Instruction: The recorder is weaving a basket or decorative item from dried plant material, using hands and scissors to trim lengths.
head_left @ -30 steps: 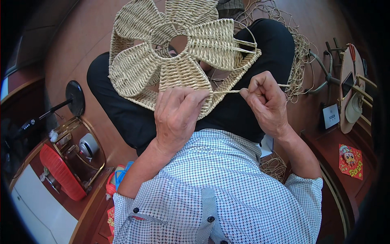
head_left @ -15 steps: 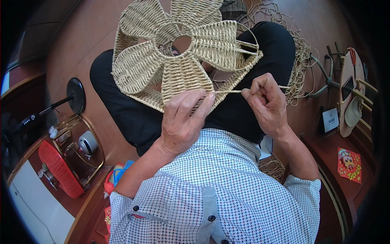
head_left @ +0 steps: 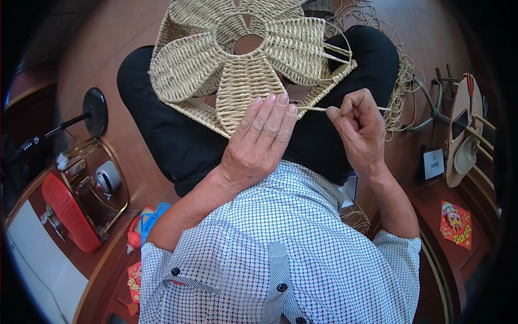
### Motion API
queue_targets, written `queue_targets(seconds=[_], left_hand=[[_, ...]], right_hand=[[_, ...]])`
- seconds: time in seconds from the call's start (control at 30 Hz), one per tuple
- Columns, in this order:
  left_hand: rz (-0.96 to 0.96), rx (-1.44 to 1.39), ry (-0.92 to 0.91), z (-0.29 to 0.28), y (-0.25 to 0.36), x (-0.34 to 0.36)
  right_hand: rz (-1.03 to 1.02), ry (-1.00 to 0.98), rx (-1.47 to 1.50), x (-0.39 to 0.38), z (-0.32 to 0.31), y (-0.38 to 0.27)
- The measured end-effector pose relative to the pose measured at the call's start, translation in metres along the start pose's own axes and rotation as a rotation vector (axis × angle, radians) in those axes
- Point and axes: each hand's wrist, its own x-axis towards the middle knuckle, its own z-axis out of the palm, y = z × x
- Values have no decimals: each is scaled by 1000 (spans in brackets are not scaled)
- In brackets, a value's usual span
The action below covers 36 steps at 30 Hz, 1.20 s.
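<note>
We saw a checked shirt (head_left: 324,243) filling the near side, with black trousers (head_left: 154,108) beyond it, the knees wide apart. Across the lap, at the far centre, we found the woven piece (head_left: 251,89), shaped like a flower with petals round a central hole and a plaited rim along its near and right sides. A loose heap of cord (head_left: 402,110) lay on the floor past the right knee.

We watched the left hand (head_left: 256,140) lie over the near petal's near end, its fingers straight and side by side; its thumb was hidden, so we could not tell whether it gripped the edge. To the right, we saw the right hand (head_left: 359,129) pinching a strand (head_left: 314,109) between thumb and curled forefinger. We made out a thin wire loop (head_left: 349,43) at the right petal's outer end. The strand ran level from beside the left fingertips to that pinch.
</note>
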Motion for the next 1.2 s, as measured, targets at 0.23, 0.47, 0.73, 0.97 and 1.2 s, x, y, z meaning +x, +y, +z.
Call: queue_targets(seconds=[0.23, 0.47, 0.73, 0.97, 1.2], left_hand=[[-207, -215, -9, -23, -6, -8], [-188, -88, -42, -15, -11, -16], [-152, -83, -41, -11, -10, -19], [-63, -180, 155, -4, -12, -25], [-140, -267, 121, -8, -12, -23]], right_hand=[[56, 2, 43, 2, -2, -1], [94, 6, 108, 1, -3, -2], [88, 3, 100, -2, 0, -4], [79, 6, 125, -3, -2, -1], [75, 3, 122, -2, 1, -2]])
